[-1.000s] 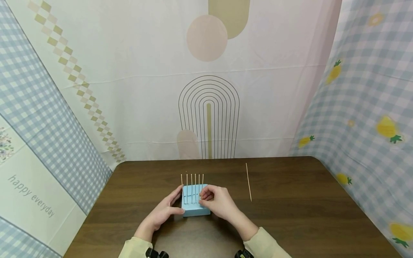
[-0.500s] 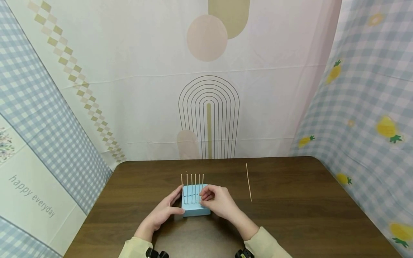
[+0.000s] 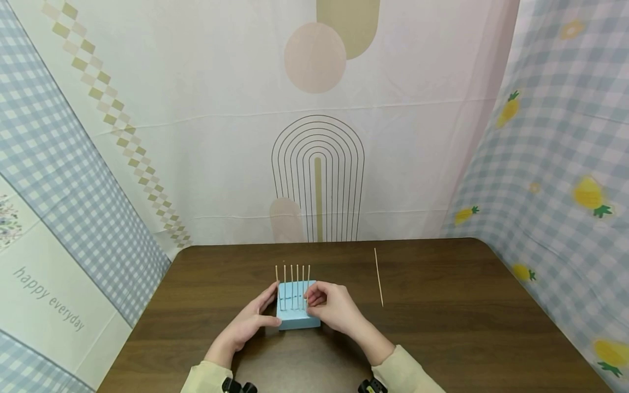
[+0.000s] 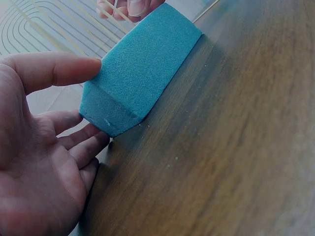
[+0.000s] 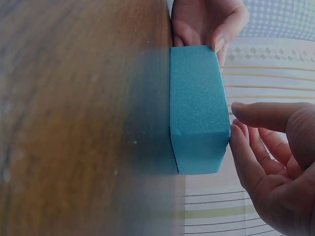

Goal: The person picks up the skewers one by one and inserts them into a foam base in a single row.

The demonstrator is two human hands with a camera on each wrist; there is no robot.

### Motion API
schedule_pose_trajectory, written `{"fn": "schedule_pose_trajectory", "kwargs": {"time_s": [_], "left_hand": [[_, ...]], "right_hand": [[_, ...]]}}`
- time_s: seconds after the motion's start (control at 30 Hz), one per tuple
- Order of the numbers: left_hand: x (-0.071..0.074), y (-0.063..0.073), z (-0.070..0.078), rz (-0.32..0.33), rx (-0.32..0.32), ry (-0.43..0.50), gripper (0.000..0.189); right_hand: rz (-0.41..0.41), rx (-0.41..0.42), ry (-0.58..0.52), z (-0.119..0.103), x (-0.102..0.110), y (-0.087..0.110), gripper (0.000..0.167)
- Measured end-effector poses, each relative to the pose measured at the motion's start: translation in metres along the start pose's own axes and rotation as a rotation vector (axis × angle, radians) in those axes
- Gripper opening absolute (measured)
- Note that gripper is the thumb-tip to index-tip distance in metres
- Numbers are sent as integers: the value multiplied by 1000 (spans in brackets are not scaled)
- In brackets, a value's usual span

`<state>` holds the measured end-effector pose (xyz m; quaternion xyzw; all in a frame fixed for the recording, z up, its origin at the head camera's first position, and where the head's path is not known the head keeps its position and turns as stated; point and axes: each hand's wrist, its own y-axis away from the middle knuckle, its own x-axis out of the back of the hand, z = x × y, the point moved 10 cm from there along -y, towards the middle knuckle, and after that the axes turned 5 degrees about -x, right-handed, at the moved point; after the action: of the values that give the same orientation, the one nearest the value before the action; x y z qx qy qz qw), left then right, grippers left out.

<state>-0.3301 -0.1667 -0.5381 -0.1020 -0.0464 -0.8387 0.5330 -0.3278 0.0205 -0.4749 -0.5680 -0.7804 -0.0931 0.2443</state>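
Observation:
A light blue foam block [image 3: 299, 323] lies on the table with several thin wooden skewers [image 3: 291, 284] standing upright in a row in its top. My left hand [image 3: 251, 318] holds its left end, thumb at the front corner and fingers along the side. In the left wrist view the thumb [image 4: 74, 69] lies against the block's upper edge. My right hand [image 3: 334, 308] is at the right end of the row, its thumb and fingers pinching the rightmost skewer [image 3: 308, 275] low down. From the right wrist, the fingertips [image 5: 237, 140] are right at the block's top edge.
One loose skewer [image 3: 378, 277] lies on the brown wooden table [image 3: 442, 305], to the right of the block. A patterned cloth [image 3: 236, 164] hangs behind the table, and checked cloths [image 3: 550, 180] hang at both sides.
The right thumb has shifted slightly to the right, beside the rightmost skewer. The left hand, block and loose skewer have stayed in place.

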Motion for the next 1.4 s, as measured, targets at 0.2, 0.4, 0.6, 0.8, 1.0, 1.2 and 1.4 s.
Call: {"fn": "schedule_pose_trajectory", "kwargs": {"time_s": [0.2, 0.4, 0.6, 0.8, 1.0, 1.2, 1.4], "left_hand": [[-1, 1, 1, -14, -4, 11, 98], [-1, 2, 3, -17, -11, 28, 97], [0, 2, 3, -17, -11, 22, 97], [2, 2, 2, -5, -7, -2, 98], [3, 2, 1, 6, -3, -1, 99], [3, 2, -1, 6, 5, 10, 99], [0, -2, -2, 0, -4, -1, 98]], "right_hand": [[-5, -5, -6, 1, -1, -1, 22], [-25, -11, -15, 2, -3, -3, 22], [-77, -18, -51, 5, -3, -4, 27], [-107, -33, -58, 7, -3, -4, 31], [-120, -47, -83, 8, -3, -5, 31], [-133, -47, -124, 10, 5, -6, 25], [-51, -117, -201, 36, 49, -11, 31]]}}
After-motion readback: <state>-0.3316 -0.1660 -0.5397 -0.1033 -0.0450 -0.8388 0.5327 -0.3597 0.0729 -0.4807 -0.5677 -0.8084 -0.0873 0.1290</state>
